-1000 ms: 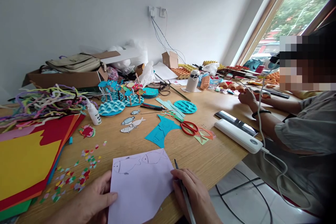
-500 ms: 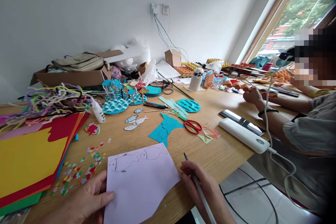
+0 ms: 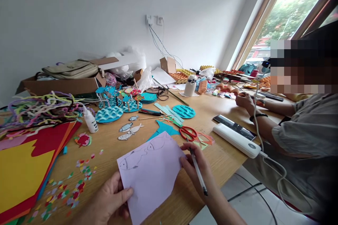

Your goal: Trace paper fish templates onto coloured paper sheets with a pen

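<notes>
A sheet of purple paper (image 3: pixel 155 179) is held tilted up off the table, with two fish outlined in dark ink along its top edge. My left hand (image 3: pixel 113 197) pinches its left edge, thumb on the front. In my right hand (image 3: pixel 198 168) a clear-barrelled pen (image 3: pixel 198 174) rests between the fingers, while the fingertips touch the sheet's right edge. Just beyond the paper lie blue paper scraps (image 3: pixel 167 128) and red-handled scissors (image 3: pixel 188 133). Small paper fish cutouts (image 3: pixel 126 127) lie to the left of the scraps.
Coloured paper sheets (image 3: pixel 18 168), confetti bits (image 3: pixel 79 186) and a glue bottle (image 3: pixel 90 121) are at left. Blue wavy discs (image 3: pixel 108 114) with fish stand behind. A white power bank (image 3: pixel 236 140) and a phone (image 3: pixel 233 126) lie at right, near another person's arm (image 3: pixel 264 126).
The purple paper has been raised and turned, shifting right. My right hand has moved up to its right edge, and the pen's angle has changed. The whole view has shifted slightly.
</notes>
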The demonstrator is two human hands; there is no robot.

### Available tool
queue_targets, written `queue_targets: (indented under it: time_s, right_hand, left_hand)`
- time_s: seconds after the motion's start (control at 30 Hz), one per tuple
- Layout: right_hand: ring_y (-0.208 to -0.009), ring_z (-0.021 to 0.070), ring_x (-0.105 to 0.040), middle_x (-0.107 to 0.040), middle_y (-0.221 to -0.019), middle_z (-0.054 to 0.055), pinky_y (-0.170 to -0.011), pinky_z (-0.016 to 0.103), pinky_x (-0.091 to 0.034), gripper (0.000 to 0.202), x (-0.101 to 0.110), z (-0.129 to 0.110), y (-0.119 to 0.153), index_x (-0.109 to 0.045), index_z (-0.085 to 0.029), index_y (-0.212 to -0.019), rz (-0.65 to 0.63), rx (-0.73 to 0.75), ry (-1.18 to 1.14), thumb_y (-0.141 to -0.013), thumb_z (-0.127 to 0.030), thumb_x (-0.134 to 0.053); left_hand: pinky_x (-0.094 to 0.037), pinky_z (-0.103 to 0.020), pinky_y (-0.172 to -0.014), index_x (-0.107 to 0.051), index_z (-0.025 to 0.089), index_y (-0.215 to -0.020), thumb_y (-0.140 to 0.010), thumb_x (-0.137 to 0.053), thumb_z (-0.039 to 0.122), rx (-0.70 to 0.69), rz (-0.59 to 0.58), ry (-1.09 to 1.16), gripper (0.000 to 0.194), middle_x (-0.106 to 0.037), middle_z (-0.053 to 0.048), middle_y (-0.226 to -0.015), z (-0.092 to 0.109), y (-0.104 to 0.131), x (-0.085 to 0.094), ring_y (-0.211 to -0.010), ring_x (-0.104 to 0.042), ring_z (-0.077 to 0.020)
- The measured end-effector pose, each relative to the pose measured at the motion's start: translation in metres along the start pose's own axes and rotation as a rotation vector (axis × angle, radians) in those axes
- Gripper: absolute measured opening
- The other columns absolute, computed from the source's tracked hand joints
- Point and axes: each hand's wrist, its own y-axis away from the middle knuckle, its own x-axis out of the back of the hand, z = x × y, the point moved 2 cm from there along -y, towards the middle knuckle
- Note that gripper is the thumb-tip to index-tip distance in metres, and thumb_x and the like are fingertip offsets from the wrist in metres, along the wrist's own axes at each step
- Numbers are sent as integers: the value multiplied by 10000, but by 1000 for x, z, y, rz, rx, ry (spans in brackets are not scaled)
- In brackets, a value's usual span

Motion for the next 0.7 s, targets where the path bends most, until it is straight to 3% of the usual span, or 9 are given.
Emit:
queue_targets:
  time_s: [0.13, 0.33, 0.4, 0.53, 0.7]
  right_hand:
    - [-535, 102, -521, -580, -869, 20, -512, 238, -446, 230, 6, -8, -30, -467, -208, -958, -18, 67, 116, -729, -205, -487]
    - [-579, 130, -530, -602, -835, 18, -550, 260, -439, 304, 8, 5, -75, -490, -201, -981, -56, 158, 330, -680, -163, -462]
    - [-572, 130, -526, -603, -809, 9, -548, 255, -434, 307, 6, 12, -86, -496, -199, -986, -78, 178, 361, -685, -157, -452]
    - [-582, 141, -536, -602, -781, 13, -562, 258, -435, 311, 1, 20, -101, -514, -177, -1005, -113, 222, 427, -705, -153, -435]
    - [-707, 173, -587, -628, -902, 42, -653, 280, -461, 314, -2, 21, -114, -542, -187, -1017, -153, 291, 515, -728, -134, -433]
  left_hand:
    - [-457, -210, -486, -474, 229, -1250, -586, -838, 368, -10, -2, 7, 770, -673, -69, -922, 10, -21, -8, -631, -622, -163]
    - [-470, -234, -609, -62, 239, -1454, -630, -796, 284, -115, 59, -13, 1104, -635, -96, -1040, 26, -56, -21, -717, -627, -151]
    - [-470, -239, -639, -149, 225, -1447, -652, -764, 283, -116, 40, -42, 1006, -609, -111, -1119, 28, -64, -24, -781, -623, -160]
    - [-464, -241, -679, -485, 131, -1282, -683, -706, 277, -55, 15, -119, 655, -584, -123, -1191, 26, -72, -26, -927, -585, -199]
    - [-454, -256, -675, -505, 160, -1291, -706, -668, 264, 3, -38, -224, 617, -663, -59, -882, 27, -74, -23, -831, -593, -195]
